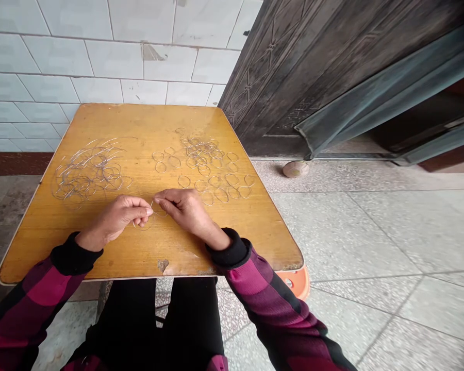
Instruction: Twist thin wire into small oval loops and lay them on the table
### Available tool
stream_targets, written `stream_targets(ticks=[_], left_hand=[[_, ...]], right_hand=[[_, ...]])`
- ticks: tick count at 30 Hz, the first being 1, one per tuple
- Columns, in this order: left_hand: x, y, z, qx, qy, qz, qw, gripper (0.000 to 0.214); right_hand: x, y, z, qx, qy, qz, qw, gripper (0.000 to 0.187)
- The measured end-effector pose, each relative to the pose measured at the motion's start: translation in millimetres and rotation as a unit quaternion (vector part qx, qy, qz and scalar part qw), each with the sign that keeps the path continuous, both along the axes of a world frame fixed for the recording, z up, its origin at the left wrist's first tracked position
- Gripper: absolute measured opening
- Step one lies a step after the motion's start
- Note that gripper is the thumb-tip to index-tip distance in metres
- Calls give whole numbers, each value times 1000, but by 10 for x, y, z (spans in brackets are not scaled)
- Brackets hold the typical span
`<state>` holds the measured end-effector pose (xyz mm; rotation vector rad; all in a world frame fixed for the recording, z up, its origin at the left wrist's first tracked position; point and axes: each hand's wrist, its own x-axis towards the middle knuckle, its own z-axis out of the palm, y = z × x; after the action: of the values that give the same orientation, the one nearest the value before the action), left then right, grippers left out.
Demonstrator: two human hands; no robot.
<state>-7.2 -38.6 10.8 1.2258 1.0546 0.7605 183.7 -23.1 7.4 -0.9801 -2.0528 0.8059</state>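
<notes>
The left hand [114, 221] and right hand [185, 208] sit close together over the near half of the bench [139, 123], the fingers [142, 207] of both pinching one thin wire loop [144, 225], its free end poking up between them. Farther off lie two groups of similar loops: a tangled heap [88, 172] left and a looser spread [212, 175] right, too many to count.
</notes>
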Motion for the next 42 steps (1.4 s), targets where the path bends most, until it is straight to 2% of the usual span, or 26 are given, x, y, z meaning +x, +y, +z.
stream_targets(ticks=[2,4,7,9,12,16,22,25,29,31,36,42], left_hand=[[22,1,-8,10,-12,25,1000,19],[40,5,-22,16,-38,58,997,16],[64,9,-40,16,-85,121,989,11],[81,8,-50,15,-113,151,982,11],[103,4,-81,10,-144,159,977,12],[96,11,-137,-12,-164,134,977,11],[56,27,-124,-23,-142,130,981,12],[68,28,-86,7,-128,152,980,14],[96,43,-64,21,-186,222,957,15],[106,48,-69,30,-197,236,951,16],[117,28,-87,65,-146,205,966,18],[122,24,-103,99,-113,187,971,18]], right_hand=[[-18,4,-18,-43,44,-17,998,20],[-46,13,-46,-116,116,-21,986,27],[-115,17,-95,-236,203,22,950,37],[-172,9,-134,-270,232,38,934,33],[-247,-4,-204,-252,259,28,932,28],[-274,-2,-267,-243,271,27,931,27],[-241,-14,-224,-230,256,16,939,23],[-238,-12,-212,-273,301,20,913,28],[-245,-1,-243,-342,359,-1,868,35],[-253,0,-261,-358,352,4,865,30],[-277,-7,-249,-361,354,26,862,24],[-273,-15,-211,-390,369,19,844,28]])
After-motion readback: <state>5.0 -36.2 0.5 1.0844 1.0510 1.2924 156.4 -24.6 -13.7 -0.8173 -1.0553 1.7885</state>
